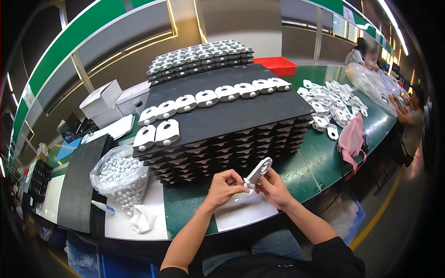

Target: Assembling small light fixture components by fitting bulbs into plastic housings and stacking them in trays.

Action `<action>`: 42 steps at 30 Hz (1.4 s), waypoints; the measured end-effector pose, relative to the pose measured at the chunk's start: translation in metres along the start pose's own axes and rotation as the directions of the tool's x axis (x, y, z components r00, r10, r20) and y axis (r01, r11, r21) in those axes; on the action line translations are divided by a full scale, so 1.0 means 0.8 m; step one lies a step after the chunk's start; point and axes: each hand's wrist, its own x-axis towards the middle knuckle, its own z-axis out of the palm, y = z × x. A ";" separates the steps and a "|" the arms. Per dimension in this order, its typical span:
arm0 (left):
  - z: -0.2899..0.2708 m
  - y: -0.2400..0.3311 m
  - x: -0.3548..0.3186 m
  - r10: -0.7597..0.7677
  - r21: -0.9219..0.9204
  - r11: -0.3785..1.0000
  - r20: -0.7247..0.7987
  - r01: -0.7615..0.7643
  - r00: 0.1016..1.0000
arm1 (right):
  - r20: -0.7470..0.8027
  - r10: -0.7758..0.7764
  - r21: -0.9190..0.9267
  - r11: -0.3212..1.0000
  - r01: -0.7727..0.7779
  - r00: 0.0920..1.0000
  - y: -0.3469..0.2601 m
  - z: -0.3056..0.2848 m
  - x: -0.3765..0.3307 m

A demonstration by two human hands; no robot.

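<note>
My right hand [274, 189] grips a flat white plastic part [257, 174] with a ring-shaped upper end, tilted above the bench. My left hand [224, 189] is closed in a pinch at the part's lower end, where a small white ball [246, 184] shows by the thumb tip. Just beyond my hands stands a tall stack of black boards [222, 160] with white parts layered between them. On its top board [185, 88], similar white parts [206, 97] with balls at their near ends form one long row, and two more [167, 132] sit at the front left.
A clear bag of white balls [121, 173] stands left, near a white cloth [143, 219] and a glue-like tube [103, 207]. Loose white parts [331, 104] are heaped right, beside a pink bag [352, 139]. A red bin [277, 67] is behind. Other people work at the far right.
</note>
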 end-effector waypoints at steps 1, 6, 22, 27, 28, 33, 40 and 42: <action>-0.001 -0.004 0.000 0.006 -0.078 0.997 -0.002 -0.006 1.000 | 0.019 -0.069 -0.069 0.995 0.070 0.997 -0.006 0.004 0.003; -0.009 -0.014 0.001 0.159 -0.050 0.985 -0.118 -0.165 0.980 | 0.176 -0.223 -0.273 0.925 0.265 0.959 -0.070 0.047 0.023; -0.023 -0.002 0.000 -0.387 -0.636 0.663 0.159 0.394 0.908 | 0.195 0.092 -0.632 0.773 0.053 0.977 -0.157 0.150 0.205; -0.024 -0.010 0.001 -0.384 -0.599 0.695 0.158 0.398 0.910 | 0.233 0.202 -0.699 0.715 0.019 0.951 -0.169 0.142 0.206; -0.025 -0.010 0.001 -0.382 -0.591 0.699 0.167 0.402 0.909 | 0.224 0.202 -0.700 0.714 0.013 0.954 -0.176 0.137 0.201; -0.024 -0.006 0.003 -0.406 -0.586 0.702 0.138 0.405 0.903 | 0.270 -0.241 -0.642 0.677 0.361 0.932 -0.244 0.081 0.162; -0.024 -0.008 0.004 -0.421 -0.546 0.732 0.106 0.407 0.901 | -0.314 -0.759 -0.792 0.541 0.283 0.571 -0.286 -0.111 0.140; -0.022 -0.012 0.006 -0.422 -0.570 0.726 0.076 0.386 0.904 | -0.153 -0.818 -0.893 0.354 0.277 0.554 -0.248 -0.207 0.150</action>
